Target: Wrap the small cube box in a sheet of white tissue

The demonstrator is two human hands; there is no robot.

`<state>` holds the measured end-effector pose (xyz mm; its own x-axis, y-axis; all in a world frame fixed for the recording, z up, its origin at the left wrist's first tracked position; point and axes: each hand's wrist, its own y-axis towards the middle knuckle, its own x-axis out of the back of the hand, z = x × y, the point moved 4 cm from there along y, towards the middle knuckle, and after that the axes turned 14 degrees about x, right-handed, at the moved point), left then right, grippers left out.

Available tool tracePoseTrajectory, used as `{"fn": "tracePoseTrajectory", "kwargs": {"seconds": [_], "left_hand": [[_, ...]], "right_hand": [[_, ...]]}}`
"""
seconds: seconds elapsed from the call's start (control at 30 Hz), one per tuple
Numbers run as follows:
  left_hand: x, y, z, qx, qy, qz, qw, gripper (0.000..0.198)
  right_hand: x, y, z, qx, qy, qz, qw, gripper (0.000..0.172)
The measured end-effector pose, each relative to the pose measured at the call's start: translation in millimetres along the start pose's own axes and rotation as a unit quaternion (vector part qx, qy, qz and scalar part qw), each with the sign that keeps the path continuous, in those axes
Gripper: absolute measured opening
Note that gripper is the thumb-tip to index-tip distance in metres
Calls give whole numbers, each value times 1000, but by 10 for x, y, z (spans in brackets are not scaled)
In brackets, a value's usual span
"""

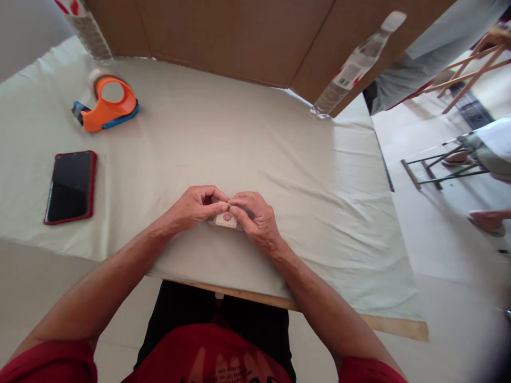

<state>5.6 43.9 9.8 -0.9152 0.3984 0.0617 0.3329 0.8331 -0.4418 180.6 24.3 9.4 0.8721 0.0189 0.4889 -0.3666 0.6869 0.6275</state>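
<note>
Between my two hands, close to the table's front edge, is a small pale packet with a round reddish mark and what looks like clear wrapping round it. My left hand pinches its upper left part, thumb and forefinger together. From the other side my right hand pinches the upper right part, its thumb beside the reddish mark. The fingertips of both hands meet at the top of the packet. My fingers cover the packet's upper edge, so its full shape is hidden.
An orange tape dispenser and a red-cased phone lie on the cloth-covered table at left. Clear bottles stand at back left and back right, beside a brown cardboard panel. Other people and a folding stool are at right.
</note>
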Motion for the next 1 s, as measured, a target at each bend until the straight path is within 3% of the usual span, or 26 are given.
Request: {"fn": "tracePoseTrajectory", "kwargs": {"seconds": [0.37,0.6,0.7,0.87,1.0], "left_hand": [[-6,33,6,-34,53,-23,998,34],[64,-4,-38,-19,81,5,997,34],[131,-18,-57,-12,106,-12,994,35],[160,-6,-49,-11,111,-27,993,36],[156,2,-44,-2,109,-35,993,37]], "right_hand": [[47,-46,67,112,-101,-30,988,16],[88,-44,95,179,-181,29,967,18],[93,-22,112,195,-204,36,959,13],[85,-1,98,165,-186,36,968,11],[150,-19,7,64,-68,-20,995,18]]}}
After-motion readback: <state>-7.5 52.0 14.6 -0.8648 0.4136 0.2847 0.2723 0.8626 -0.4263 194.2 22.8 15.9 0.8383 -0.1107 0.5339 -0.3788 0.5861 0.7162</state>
